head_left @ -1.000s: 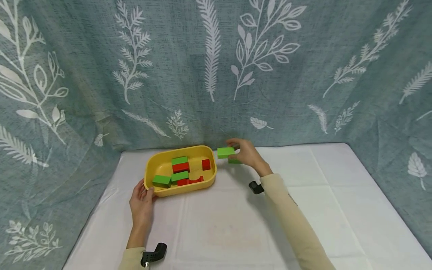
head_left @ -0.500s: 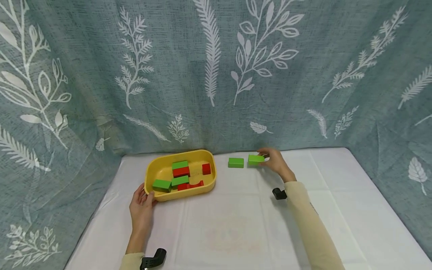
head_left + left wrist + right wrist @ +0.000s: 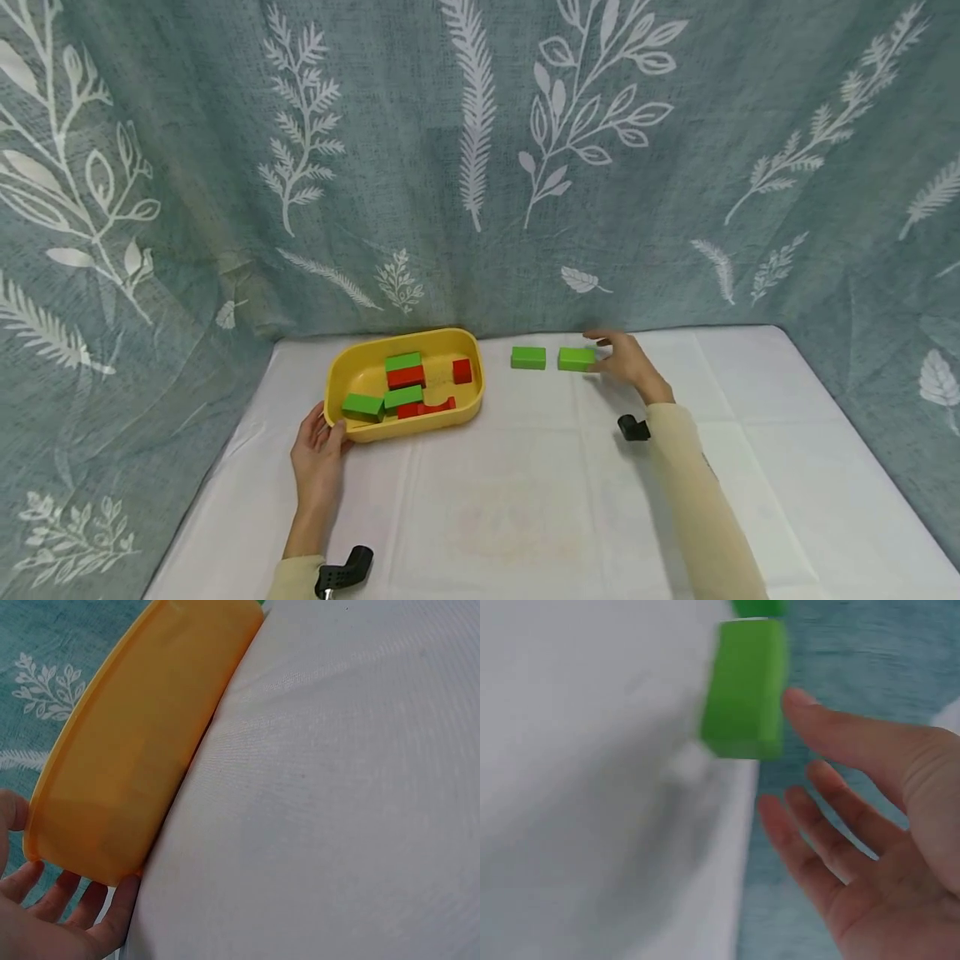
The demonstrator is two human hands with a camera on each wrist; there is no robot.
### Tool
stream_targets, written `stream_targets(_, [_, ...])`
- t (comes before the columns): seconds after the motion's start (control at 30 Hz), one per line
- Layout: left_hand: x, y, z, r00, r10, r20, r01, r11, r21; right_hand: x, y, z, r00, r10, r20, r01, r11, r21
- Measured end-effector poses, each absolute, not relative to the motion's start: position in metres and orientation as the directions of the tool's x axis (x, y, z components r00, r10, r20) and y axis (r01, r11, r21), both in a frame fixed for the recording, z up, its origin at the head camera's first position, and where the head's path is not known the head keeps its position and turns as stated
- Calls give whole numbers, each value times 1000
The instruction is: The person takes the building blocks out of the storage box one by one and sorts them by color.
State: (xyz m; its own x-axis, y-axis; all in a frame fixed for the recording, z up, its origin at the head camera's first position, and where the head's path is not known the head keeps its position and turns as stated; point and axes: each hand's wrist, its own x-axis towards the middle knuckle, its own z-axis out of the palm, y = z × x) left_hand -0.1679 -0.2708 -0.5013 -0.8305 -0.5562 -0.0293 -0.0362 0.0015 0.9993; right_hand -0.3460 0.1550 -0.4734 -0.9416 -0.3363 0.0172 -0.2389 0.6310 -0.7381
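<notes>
A yellow plastic tub [image 3: 438, 425] stands at the back left of the table, its long outer wall [image 3: 127, 735] filling much of the left wrist view. My left hand [image 3: 317, 462] holds the tub's near left corner, thumb and fingers spread about it. Two green blocks lie in a row to the right of the tub: one green block [image 3: 528, 358] closer to it, another green block [image 3: 576, 359] farther right. Beside this farther block is my right hand [image 3: 628, 362]. In the right wrist view its fingers are parted and hold nothing, the thumb close to the green block [image 3: 742, 690].
Inside the tub lie several green blocks [image 3: 405, 397] and red blocks [image 3: 406, 377], one small red block [image 3: 462, 371] at its right end. A white cloth [image 3: 510, 500] covers the table. A teal leaf-patterned curtain [image 3: 420, 167] hangs right behind it.
My right hand has carried a green block rightward past the other one, set it down and let go of it. The left hand has stayed at the tub's corner.
</notes>
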Motion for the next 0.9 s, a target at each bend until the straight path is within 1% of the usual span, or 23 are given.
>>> stream_targets(0.13, [-167, -272, -502, -825, -564, -33, -43, 4, 999, -342, 145, -453, -934, -346, 82, -277, 561, -780])
stream_targets(0.2, [-166, -271, -501, -826, -562, -39, -48, 1, 999, -339, 131, -444, -916, -383, 116, -322, 532, -783])
stream_targets(0.3, [-167, -270, -500, -837, -546, -40, -51, 4, 999, -335, 102, -430, -864, -480, 155, -410, 491, -768])
stream_targets(0.43, [-166, -272, -498, -831, -555, -38, -57, 17, 998, -332, 45, -421, -749, -637, 182, -555, 453, -697])
stream_targets(0.53, [-166, -275, -495, -815, -578, -37, -56, 16, 998, -327, 0, -420, -669, -724, 167, -613, 411, -675])
stream_targets(0.63, [-165, -276, -494, -816, -578, -34, -51, 13, 999, -318, -37, -427, -626, -770, 123, -625, 402, -669])
stream_targets(0.77, [-166, -274, -495, -823, -567, -41, -56, 9, 998, -308, -71, -440, -610, -791, 39, -619, 445, -647])
stream_targets(0.9, [-167, -268, -499, -828, -558, -47, -61, 7, 998, -303, -86, -454, -603, -798, -16, -632, 490, -601])
